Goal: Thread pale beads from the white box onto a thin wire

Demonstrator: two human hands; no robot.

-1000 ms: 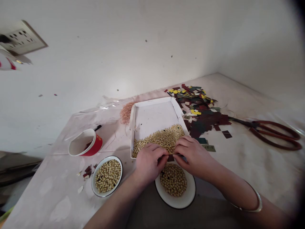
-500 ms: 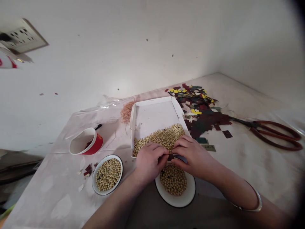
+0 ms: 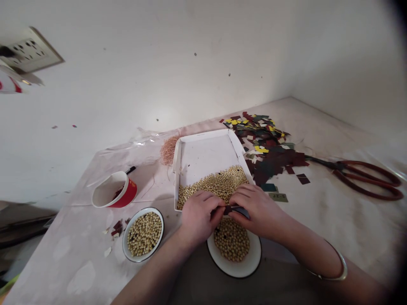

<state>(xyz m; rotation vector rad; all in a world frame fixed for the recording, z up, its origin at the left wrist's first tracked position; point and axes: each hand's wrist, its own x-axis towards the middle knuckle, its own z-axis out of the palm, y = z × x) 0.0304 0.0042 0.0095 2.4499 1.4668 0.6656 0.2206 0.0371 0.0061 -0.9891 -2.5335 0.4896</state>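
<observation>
On the cloth-covered counter (image 3: 318, 216) lies a white tray (image 3: 206, 152) with pale beans (image 3: 219, 182) across its near end, a pile of coloured scraps (image 3: 270, 163) along its right side and scissors (image 3: 339, 165) farther right. In front of the tray sits one bowl (image 3: 233, 270) of beans, with another bowl (image 3: 124, 242) front-left of it and a red-and-white cup (image 3: 127, 192) to its left. At the tray's near edge the left hand (image 3: 197, 217)'s fingers pinch a small dark red piece (image 3: 227, 210), while the right hand (image 3: 258, 209)'s fingers curl around a slim dark strip (image 3: 241, 210); whether they grip it I cannot tell.
</observation>
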